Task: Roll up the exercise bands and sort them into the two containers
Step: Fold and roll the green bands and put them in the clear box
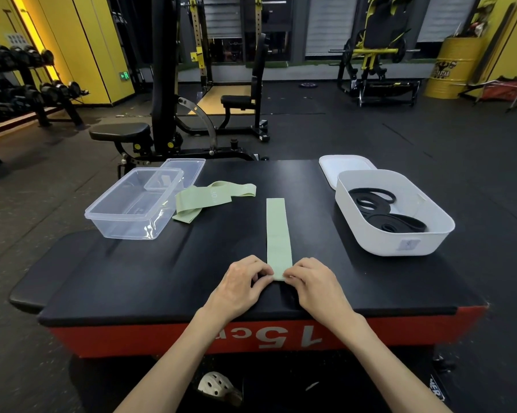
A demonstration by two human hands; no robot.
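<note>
A pale green exercise band (277,234) lies flat and straight on the black padded platform (191,263), running away from me. My left hand (245,278) and my right hand (312,278) pinch its near end from either side. More green bands (209,199) lie loosely piled next to the clear plastic container (132,204), which holds nothing. The white tub (394,234) at the right holds rolled black bands (379,208).
A clear lid (188,166) lies behind the clear container, and a white lid (345,166) behind the white tub. The platform has a red front edge (162,335). A weight bench (123,132), racks and a yellow drum (454,67) stand beyond.
</note>
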